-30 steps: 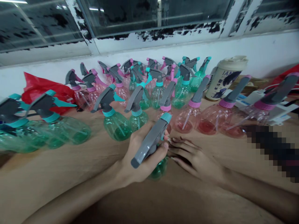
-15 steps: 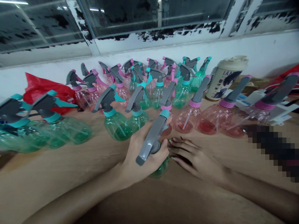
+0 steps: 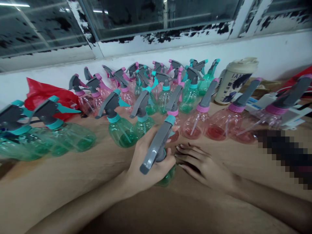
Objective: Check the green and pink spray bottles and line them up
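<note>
Green plastic fills my left hand (image 3: 146,162) — I am gripping a green spray bottle (image 3: 165,174) around its neck, fingers curled tight. Its grey trigger top (image 3: 156,146) sticks up and leans toward me, with a teal tip at the far end. The bottle sits on the brown table (image 3: 73,175), close to me.

My right hand (image 3: 202,164) lies flat on the table just beside the bottle, fingers spread and holding nothing. Its fingertips almost touch my left hand.

Behind the bottle stand lots more spray bottles — green ones (image 3: 120,130) just behind it, pink ones (image 3: 197,125) behind and to the right of it. Far behind it, by the white wall, stands a tall cup (image 3: 234,81). A red bag (image 3: 46,94) lies far off to the left of it.
</note>
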`<state>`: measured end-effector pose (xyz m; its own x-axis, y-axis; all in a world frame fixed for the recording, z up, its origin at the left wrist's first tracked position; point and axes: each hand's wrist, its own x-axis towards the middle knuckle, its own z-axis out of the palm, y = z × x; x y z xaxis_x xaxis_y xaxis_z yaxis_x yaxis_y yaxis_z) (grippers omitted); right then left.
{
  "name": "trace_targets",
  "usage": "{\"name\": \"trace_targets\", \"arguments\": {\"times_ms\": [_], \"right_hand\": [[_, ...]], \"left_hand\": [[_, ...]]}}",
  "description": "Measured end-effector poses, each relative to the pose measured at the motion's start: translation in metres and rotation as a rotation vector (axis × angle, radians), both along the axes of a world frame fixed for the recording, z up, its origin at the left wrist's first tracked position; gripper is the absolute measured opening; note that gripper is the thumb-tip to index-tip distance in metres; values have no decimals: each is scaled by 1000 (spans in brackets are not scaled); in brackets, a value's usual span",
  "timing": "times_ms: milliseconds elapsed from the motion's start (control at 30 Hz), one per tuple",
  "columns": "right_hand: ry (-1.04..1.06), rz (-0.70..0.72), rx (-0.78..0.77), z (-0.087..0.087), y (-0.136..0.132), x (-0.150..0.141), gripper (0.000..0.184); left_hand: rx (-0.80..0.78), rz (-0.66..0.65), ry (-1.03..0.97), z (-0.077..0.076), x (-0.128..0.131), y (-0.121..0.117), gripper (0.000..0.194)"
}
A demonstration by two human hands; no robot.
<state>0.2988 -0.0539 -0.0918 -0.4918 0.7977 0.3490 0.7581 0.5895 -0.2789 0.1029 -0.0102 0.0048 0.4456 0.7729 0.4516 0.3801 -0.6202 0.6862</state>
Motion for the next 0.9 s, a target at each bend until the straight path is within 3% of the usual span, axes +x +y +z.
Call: {"name": "trace_targets", "arguments": {"times_ms": [133,433,567,900], "right_hand": [[16,6,15,0,0,0,31],[39,14,32,4,0,-1,31],[23,14,25,3,0,-1,31],[22,16,25,2,0,0,30]], "left_hand": [[13,-32,11,3,-2,1,46],[90,-61,68,6,-4,4,20],[129,-73,73,5,-4,3,19],[28,-69,39,5,-4,3,16]]}}
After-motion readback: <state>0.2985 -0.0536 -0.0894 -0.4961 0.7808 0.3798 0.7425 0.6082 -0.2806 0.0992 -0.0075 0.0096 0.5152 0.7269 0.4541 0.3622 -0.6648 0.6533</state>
